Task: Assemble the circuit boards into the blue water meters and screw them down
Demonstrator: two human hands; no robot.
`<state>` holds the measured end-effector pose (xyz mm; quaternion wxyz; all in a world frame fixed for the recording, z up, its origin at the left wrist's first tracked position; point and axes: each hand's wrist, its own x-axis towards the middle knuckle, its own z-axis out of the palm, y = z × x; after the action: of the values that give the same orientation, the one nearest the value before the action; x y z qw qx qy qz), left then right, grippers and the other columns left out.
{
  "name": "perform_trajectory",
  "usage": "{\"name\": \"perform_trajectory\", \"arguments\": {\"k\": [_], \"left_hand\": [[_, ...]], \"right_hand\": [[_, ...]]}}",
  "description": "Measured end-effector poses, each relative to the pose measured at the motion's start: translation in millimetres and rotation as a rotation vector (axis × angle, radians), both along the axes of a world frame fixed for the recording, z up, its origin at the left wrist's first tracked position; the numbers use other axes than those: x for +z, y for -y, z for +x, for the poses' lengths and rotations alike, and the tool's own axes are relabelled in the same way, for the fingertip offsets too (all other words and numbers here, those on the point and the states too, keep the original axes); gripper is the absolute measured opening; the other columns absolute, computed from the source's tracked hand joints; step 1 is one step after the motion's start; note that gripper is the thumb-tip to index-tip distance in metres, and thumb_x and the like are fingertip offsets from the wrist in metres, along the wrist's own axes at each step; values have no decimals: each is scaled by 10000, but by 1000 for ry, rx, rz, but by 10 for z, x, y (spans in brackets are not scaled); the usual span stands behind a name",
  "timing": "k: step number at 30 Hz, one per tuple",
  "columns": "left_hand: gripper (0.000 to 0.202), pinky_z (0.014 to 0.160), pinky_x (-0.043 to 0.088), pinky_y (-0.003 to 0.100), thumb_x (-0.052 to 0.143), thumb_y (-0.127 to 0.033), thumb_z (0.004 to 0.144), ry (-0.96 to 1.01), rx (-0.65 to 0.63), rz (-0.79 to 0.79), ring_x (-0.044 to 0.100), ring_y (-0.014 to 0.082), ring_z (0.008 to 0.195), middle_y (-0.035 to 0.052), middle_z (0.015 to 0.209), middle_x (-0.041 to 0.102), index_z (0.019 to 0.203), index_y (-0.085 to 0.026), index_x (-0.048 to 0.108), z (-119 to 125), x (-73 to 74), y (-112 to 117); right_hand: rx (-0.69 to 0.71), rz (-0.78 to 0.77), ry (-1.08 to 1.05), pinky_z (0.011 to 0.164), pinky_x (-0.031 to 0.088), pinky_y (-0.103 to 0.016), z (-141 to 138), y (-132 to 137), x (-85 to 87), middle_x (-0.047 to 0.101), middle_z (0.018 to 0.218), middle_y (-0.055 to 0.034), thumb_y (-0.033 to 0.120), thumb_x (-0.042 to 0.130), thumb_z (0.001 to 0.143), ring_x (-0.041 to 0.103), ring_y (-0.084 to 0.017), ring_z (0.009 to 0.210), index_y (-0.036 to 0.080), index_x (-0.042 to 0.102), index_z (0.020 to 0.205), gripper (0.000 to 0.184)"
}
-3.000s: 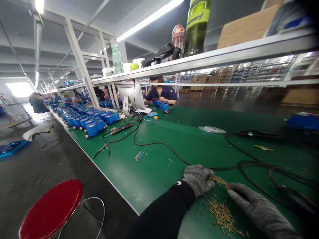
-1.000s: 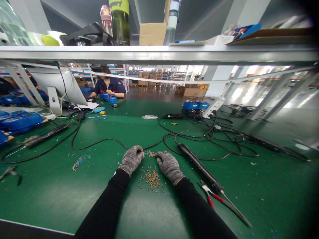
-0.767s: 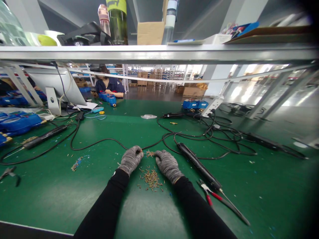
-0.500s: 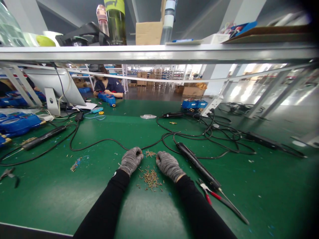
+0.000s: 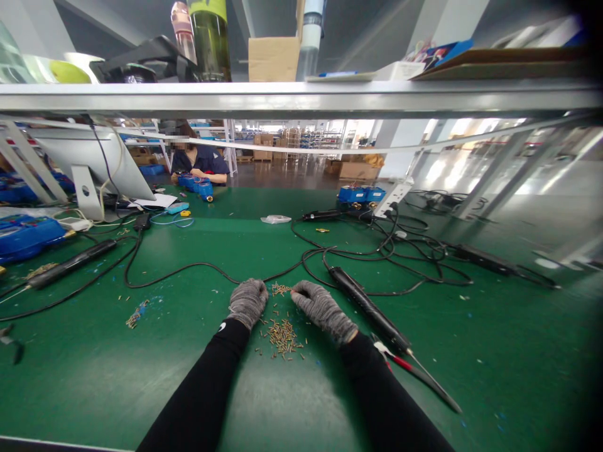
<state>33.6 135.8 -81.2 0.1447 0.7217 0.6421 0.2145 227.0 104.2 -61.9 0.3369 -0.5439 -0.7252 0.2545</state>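
Observation:
On the green table [image 5: 207, 376] lies a larger pile of small brass-coloured screws [image 5: 283, 337], with a smaller heap of screws [image 5: 281, 289] just beyond it. My left hand [image 5: 249, 302], in a grey knit glove, is closed to the left of the smaller heap; its fingertips are mostly hidden. At the right edge of that heap, my right hand [image 5: 325, 311] has thumb and fingers brought together in a pinch. Anything held in either hand is too small or too covered to make out.
Right of my right hand lie a black electric screwdriver [image 5: 370, 309] and red-handled pliers [image 5: 400, 362]. Black cables [image 5: 372, 251] cross the table. More screws [image 5: 136, 314] lie at left, near another black screwdriver [image 5: 75, 262]. A shelf [image 5: 282, 99] spans above; a co-worker [image 5: 200, 162] sits across.
My right hand has shifted slightly left, its fingertips now at the smaller heap. My left hand has turned a little, knuckles more upward. The whole view has shifted slightly.

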Motion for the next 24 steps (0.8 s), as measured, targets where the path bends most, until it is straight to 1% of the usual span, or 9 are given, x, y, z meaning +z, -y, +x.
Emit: {"name": "perform_trajectory", "arguments": {"k": [3,5,7,9,11,15,18,21,24], "left_hand": [[173,832,418,308,534,-270,834,41,-30,-38,592,207,879,70,875,667,873,-172,672,-22,63,31],[192,766,442,268,546,-295,829,94,-127,-85,600,178,817,38,835,676,872,-164,679,-62,128,77],[199,687,457,227,579,-318,804,150,-262,-141,605,153,753,3,781,681,837,-159,692,-103,189,124],[198,657,466,210,591,-311,789,193,-354,-169,612,144,738,-10,776,689,836,-153,701,-131,224,151],[218,706,483,221,569,-279,800,216,-364,-150,622,152,789,6,849,703,920,-148,695,-139,220,154],[299,881,470,279,556,-226,806,196,-306,-85,616,185,957,54,1037,695,1079,-160,658,-111,158,146],[312,954,439,303,549,-201,807,153,-320,-67,600,199,1032,58,1105,680,1095,-188,669,-73,138,174],[313,980,420,309,540,-181,809,114,-350,-63,594,201,1048,49,1106,680,1086,-211,684,-47,150,203],[296,957,432,318,545,-189,806,91,-369,-67,600,211,1018,54,1067,686,1058,-206,699,-47,160,201]], "right_hand": [[-55,8,6,702,461,-273,6,-52,-82,634,753,-20,298,492,828,551,-160,717,167,641,811,199],[-87,12,18,705,463,-275,7,-78,-126,635,749,-21,294,494,824,554,-163,719,174,641,815,190],[-109,15,34,707,465,-274,6,-97,-157,640,758,-23,293,496,823,558,-164,720,177,643,828,188],[-120,17,54,702,465,-272,4,-106,-177,645,762,-26,298,495,827,562,-164,713,177,647,836,195],[-122,19,76,695,467,-270,3,-106,-183,650,763,-29,308,488,839,567,-165,708,175,650,848,210],[-97,30,129,755,477,-274,-3,-85,-166,681,836,-40,270,475,853,600,-173,763,181,672,918,226],[-53,43,177,865,461,-283,-26,-55,-146,700,962,-51,200,481,840,620,-185,880,190,686,1011,267],[-11,50,234,946,428,-305,-58,-20,-132,691,1070,-65,164,487,827,609,-205,981,192,688,1082,326],[32,35,294,946,427,-328,-76,8,-119,697,1042,-75,147,487,815,609,-221,972,189,708,1058,331]]}}
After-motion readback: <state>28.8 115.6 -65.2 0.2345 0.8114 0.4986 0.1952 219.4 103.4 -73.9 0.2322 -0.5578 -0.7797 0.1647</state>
